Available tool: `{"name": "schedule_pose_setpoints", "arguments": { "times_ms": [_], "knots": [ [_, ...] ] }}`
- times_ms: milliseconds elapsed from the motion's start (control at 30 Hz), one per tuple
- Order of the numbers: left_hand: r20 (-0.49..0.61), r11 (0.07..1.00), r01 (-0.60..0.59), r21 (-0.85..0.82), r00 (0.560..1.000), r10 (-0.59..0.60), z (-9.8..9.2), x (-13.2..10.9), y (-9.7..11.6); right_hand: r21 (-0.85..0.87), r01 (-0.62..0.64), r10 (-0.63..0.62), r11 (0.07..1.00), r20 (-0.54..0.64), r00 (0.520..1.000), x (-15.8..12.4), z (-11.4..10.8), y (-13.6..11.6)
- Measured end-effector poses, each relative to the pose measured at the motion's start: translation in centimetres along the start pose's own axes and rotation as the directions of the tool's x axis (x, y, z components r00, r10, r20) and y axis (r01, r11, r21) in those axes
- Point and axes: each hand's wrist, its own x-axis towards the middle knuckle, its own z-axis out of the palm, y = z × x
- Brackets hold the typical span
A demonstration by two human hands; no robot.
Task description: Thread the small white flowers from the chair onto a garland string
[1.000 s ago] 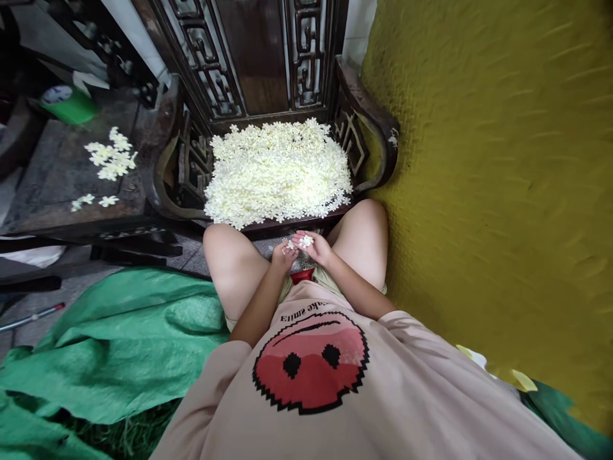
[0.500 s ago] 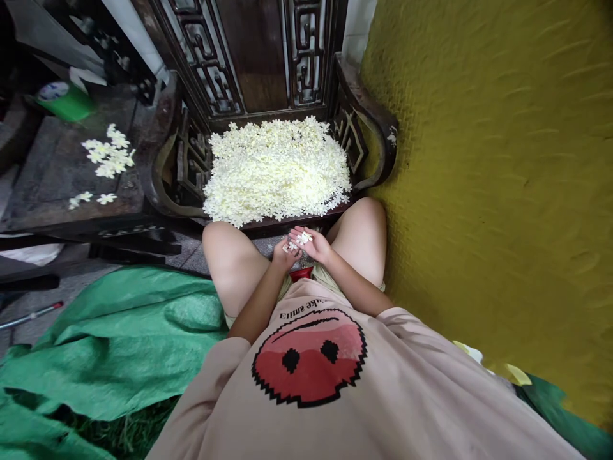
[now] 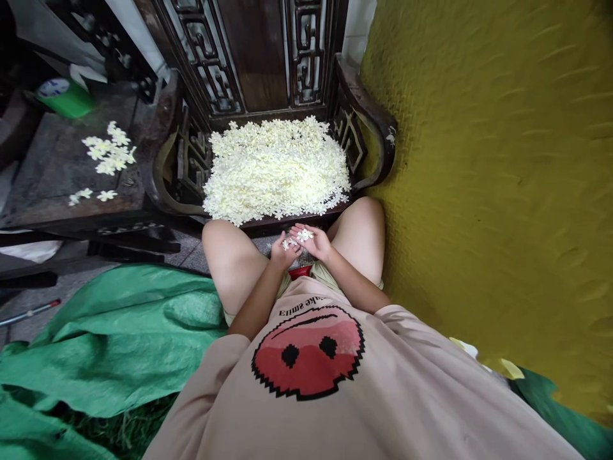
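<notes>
Both hands are palm up between my knees, close together just in front of the chair seat. My right hand (image 3: 317, 244) is cupped, fingers extended, with a few small white flowers (image 3: 304, 235) lying on it. In my left hand (image 3: 283, 253), a few more white flowers (image 3: 288, 243) rest at the curled fingers. Beyond them, a thick heap of the same white flowers (image 3: 278, 169) covers the seat of a dark carved wooden chair (image 3: 261, 76).
To the left, a dark wooden table (image 3: 41, 169) bears a small flower cluster (image 3: 110, 152) and a green roll (image 3: 67, 99). A green sheet (image 3: 143, 326) lies at lower left over green stringy material. A yellow textured surface (image 3: 493, 191) stands close on the right.
My left hand has opened slightly, showing more of its palm and the flowers in it. My right hand has barely moved, and the heap looks the same.
</notes>
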Motion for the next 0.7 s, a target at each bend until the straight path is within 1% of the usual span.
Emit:
{"name": "schedule_pose_setpoints", "arguments": {
  "times_ms": [100,233,367,433,500,600,633,700],
  "knots": [
    [-0.027,1.000,-0.011,-0.010,1.000,0.011,0.1,-0.1,0.1,-0.021,0.021,-0.021,1.000,-0.014,1.000,0.1,0.0,0.0],
    [-0.110,0.999,-0.025,-0.030,0.994,0.021,-0.1,0.2,0.0,-0.039,0.046,-0.048,0.998,-0.036,0.998,0.0,0.1,0.1],
    [-0.233,1.000,0.026,0.008,0.972,-0.023,-0.5,0.9,-0.4,-0.067,0.087,-0.093,0.994,-0.089,0.992,-0.1,0.2,0.5],
    [-0.261,0.997,0.071,0.033,0.963,-0.060,-0.6,1.2,-0.7,-0.115,0.128,-0.139,0.985,-0.089,0.986,-0.2,0.3,1.1],
    [-0.254,0.993,0.107,0.050,0.963,-0.091,-0.7,1.4,-0.9,-0.189,0.201,-0.215,0.961,-0.055,0.975,-0.3,0.4,1.8],
    [-0.221,0.990,0.127,0.062,0.969,-0.110,-0.8,1.5,-1.2,-0.338,0.299,-0.309,0.893,0.025,0.951,-0.7,0.5,2.6],
    [-0.206,0.989,0.127,0.075,0.973,-0.109,-0.9,1.5,-1.3,-0.388,0.306,-0.315,0.869,0.043,0.948,-0.8,0.6,2.7],
    [-0.154,0.991,0.054,0.119,0.987,-0.035,-1.0,1.5,-1.4,-0.470,0.285,-0.291,0.835,0.062,0.955,-1.1,0.8,2.8]
  ]
}}
